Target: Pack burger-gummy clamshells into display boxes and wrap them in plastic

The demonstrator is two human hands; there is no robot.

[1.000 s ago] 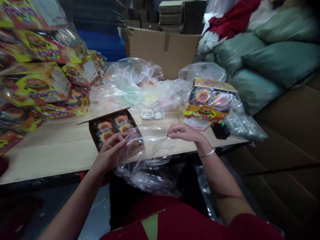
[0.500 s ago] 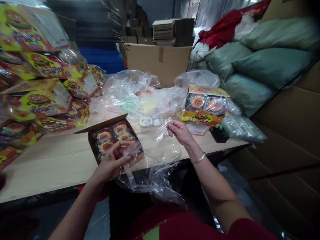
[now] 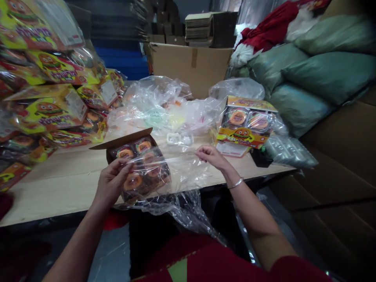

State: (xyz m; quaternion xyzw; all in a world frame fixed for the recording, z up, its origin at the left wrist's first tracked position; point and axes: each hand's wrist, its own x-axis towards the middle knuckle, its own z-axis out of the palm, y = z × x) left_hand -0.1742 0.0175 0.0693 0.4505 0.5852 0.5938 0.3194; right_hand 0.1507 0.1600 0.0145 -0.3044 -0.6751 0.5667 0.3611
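A clear plastic bag (image 3: 185, 172) stretches between my two hands, its lower part hanging over the table's front edge. My left hand (image 3: 113, 182) pinches one side of it, over the left of an open cardboard box (image 3: 126, 141). Rows of burger-shaped packs (image 3: 143, 146) sit in that box, partly seen through the film. My right hand (image 3: 213, 156) has thumb and fingers pressed together at the bag's other side, above the table right of the box. Behind the bag stand small clear containers (image 3: 179, 139) with white contents.
Wrapped burger boxes (image 3: 48, 107) are stacked at the left. At the right stand a display box (image 3: 242, 135) and bagged clear trays (image 3: 289, 150). Clear bags of coloured pieces (image 3: 164, 109) lie at the back before a large carton (image 3: 188, 70). Green sacks (image 3: 326, 74) fill the right.
My left hand has moved left, drawing the plastic bag across the open box. My right hand stays almost in place. The view has shifted slightly.
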